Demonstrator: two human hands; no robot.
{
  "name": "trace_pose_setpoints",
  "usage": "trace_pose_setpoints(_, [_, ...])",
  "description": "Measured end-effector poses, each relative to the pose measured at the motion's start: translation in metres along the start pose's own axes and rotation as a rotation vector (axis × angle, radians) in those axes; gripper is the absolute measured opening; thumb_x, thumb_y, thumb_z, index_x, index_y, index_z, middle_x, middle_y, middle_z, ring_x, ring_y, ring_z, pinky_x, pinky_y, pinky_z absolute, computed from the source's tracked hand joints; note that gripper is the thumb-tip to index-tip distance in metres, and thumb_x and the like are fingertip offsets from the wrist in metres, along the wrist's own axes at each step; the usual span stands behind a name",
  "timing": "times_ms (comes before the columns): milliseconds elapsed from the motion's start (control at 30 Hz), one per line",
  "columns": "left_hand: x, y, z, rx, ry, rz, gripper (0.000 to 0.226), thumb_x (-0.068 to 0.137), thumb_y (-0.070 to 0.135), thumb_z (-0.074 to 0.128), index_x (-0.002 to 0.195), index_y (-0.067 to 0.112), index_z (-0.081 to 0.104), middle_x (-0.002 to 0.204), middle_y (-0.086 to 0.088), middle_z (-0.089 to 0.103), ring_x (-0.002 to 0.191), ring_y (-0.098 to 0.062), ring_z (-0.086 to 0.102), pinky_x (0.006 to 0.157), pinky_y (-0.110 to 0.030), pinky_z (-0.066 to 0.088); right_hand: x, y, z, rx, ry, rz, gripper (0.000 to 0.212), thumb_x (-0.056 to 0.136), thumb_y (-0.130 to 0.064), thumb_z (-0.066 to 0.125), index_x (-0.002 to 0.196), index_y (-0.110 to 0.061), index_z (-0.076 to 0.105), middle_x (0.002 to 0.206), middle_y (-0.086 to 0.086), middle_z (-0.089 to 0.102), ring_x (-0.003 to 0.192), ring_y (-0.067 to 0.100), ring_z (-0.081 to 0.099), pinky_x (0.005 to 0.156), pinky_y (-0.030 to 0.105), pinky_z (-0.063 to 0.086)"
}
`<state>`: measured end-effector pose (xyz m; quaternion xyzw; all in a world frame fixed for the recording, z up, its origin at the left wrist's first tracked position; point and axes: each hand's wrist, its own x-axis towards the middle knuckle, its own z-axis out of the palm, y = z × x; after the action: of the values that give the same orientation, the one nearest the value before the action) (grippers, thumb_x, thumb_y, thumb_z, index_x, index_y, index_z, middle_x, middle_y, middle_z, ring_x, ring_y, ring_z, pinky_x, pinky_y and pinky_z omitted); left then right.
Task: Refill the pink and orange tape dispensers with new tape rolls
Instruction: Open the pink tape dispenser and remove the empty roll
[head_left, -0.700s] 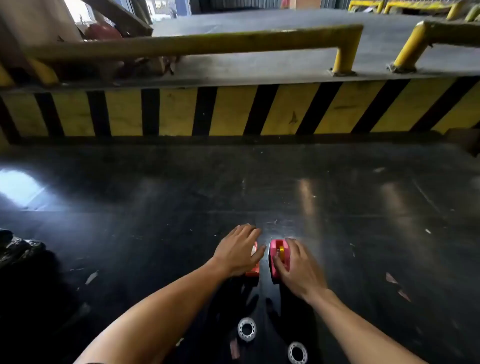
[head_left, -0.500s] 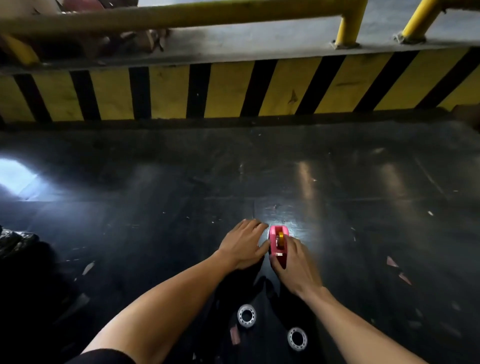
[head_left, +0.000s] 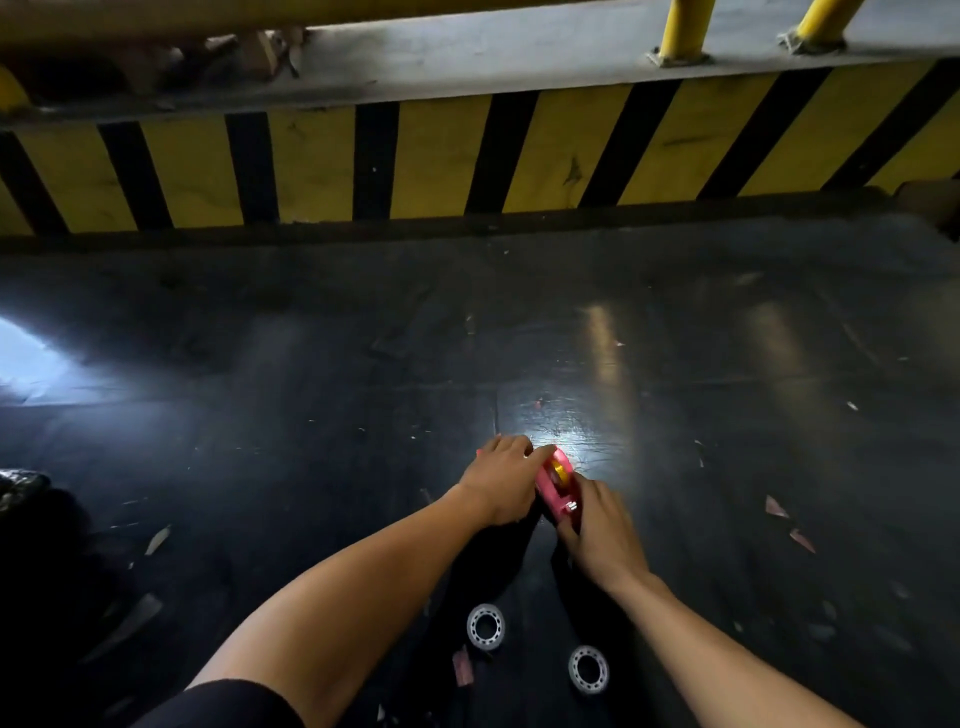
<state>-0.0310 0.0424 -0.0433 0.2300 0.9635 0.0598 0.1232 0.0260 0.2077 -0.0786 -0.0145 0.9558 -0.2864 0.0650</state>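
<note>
The pink tape dispenser (head_left: 554, 483), with a yellow hub inside, is tilted on the dark floor between my hands. My right hand (head_left: 597, 530) grips its near end. My left hand (head_left: 501, 483) lies fingers-down over the orange dispenser, which is almost fully hidden; only a red sliver (head_left: 478, 452) shows by the fingertips. The left thumb touches the pink dispenser's top. Two new tape rolls lie flat nearer to me, between my forearms: one at the left (head_left: 485, 626), one at the right (head_left: 588, 669).
A yellow-and-black striped kerb (head_left: 436, 156) crosses the far side, with yellow railing posts (head_left: 680, 31) on top. Scraps of paper and tape (head_left: 776, 506) litter the glossy black floor. A dark crumpled bag (head_left: 21, 488) sits at the left edge.
The pink dispenser has been tipped out of upright and turned by my right hand. My left hand has closed in until its thumb touches it. The view has tilted downward.
</note>
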Motion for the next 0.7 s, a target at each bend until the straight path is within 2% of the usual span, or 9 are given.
trace_pose_setpoints(100, [-0.013, 0.007, 0.004, 0.070, -0.011, 0.002, 0.064, 0.091, 0.030, 0.049, 0.152, 0.022, 0.028, 0.134, -0.017, 0.049, 0.126, -0.038, 0.040, 0.108, -0.050, 0.031, -0.003, 0.019, -0.011, 0.026, -0.096, -0.098, 0.055, 0.083, -0.019, 0.060, 0.136, -0.018, 0.043, 0.129, 0.002, 0.053, 0.117, 0.023, 0.045, 0.098, 0.030, 0.039])
trace_pose_setpoints(167, [-0.026, 0.013, 0.009, 0.115, -0.020, 0.023, 0.064, 0.092, 0.033, 0.049, 0.151, 0.019, 0.030, 0.134, -0.017, 0.050, 0.127, -0.038, 0.038, 0.110, -0.053, 0.028, -0.006, 0.031, -0.018, 0.013, -0.149, -0.180, 0.059, 0.082, -0.015, 0.059, 0.138, -0.018, 0.042, 0.134, 0.001, 0.052, 0.122, 0.021, 0.043, 0.104, 0.024, 0.032])
trace_pose_setpoints(267, [-0.044, 0.025, 0.022, 0.151, 0.009, 0.052, 0.055, 0.091, 0.035, 0.049, 0.141, 0.013, 0.043, 0.130, -0.014, 0.057, 0.123, -0.037, 0.042, 0.112, -0.053, 0.027, -0.013, 0.042, -0.024, -0.012, -0.205, -0.260, 0.060, 0.079, -0.012, 0.060, 0.137, -0.019, 0.046, 0.133, -0.001, 0.053, 0.123, 0.019, 0.043, 0.105, 0.019, 0.026])
trace_pose_setpoints(400, [-0.069, 0.039, 0.031, 0.113, 0.074, 0.023, 0.046, 0.092, 0.041, 0.048, 0.126, 0.012, 0.052, 0.123, -0.011, 0.060, 0.116, -0.033, 0.045, 0.097, -0.045, 0.035, -0.027, 0.042, -0.026, -0.038, -0.213, -0.324, 0.049, 0.082, -0.020, 0.061, 0.130, -0.020, 0.054, 0.127, -0.004, 0.059, 0.118, 0.014, 0.048, 0.099, 0.012, 0.025])
trace_pose_setpoints(467, [-0.079, 0.039, 0.034, 0.100, 0.071, 0.000, 0.048, 0.092, 0.046, 0.048, 0.127, 0.013, 0.051, 0.124, -0.010, 0.058, 0.118, -0.032, 0.043, 0.098, -0.044, 0.033, -0.033, 0.038, -0.023, -0.054, -0.202, -0.351, 0.044, 0.085, -0.035, 0.060, 0.127, -0.024, 0.056, 0.122, -0.007, 0.061, 0.115, 0.013, 0.051, 0.097, 0.015, 0.031])
trace_pose_setpoints(567, [-0.090, 0.032, 0.036, 0.084, 0.060, -0.019, 0.052, 0.091, 0.051, 0.050, 0.129, 0.016, 0.048, 0.127, -0.007, 0.056, 0.120, -0.030, 0.042, 0.099, -0.044, 0.032, -0.038, 0.031, -0.013, -0.159, -0.138, -0.387, 0.046, 0.087, -0.054, 0.048, 0.126, -0.031, 0.055, 0.118, -0.011, 0.062, 0.113, 0.012, 0.051, 0.094, 0.026, 0.033])
trace_pose_setpoints(633, [-0.094, 0.028, 0.037, 0.079, 0.061, -0.035, 0.052, 0.090, 0.054, 0.049, 0.128, 0.017, 0.049, 0.128, -0.005, 0.056, 0.119, -0.029, 0.042, 0.098, -0.043, 0.033, -0.040, 0.025, -0.006, -0.183, -0.118, -0.409, 0.050, 0.085, -0.058, 0.042, 0.126, -0.032, 0.056, 0.114, -0.009, 0.061, 0.111, 0.015, 0.051, 0.093, 0.032, 0.036])
trace_pose_setpoints(700, [-0.099, 0.023, 0.037, 0.081, 0.068, -0.059, 0.054, 0.089, 0.059, 0.047, 0.126, 0.018, 0.050, 0.128, -0.004, 0.056, 0.117, -0.028, 0.042, 0.096, -0.042, 0.033, -0.039, 0.017, 0.002, -0.189, -0.069, -0.427, 0.045, 0.085, -0.055, 0.046, 0.120, -0.032, 0.061, 0.109, -0.008, 0.062, 0.106, 0.018, 0.053, 0.089, 0.036, 0.040])
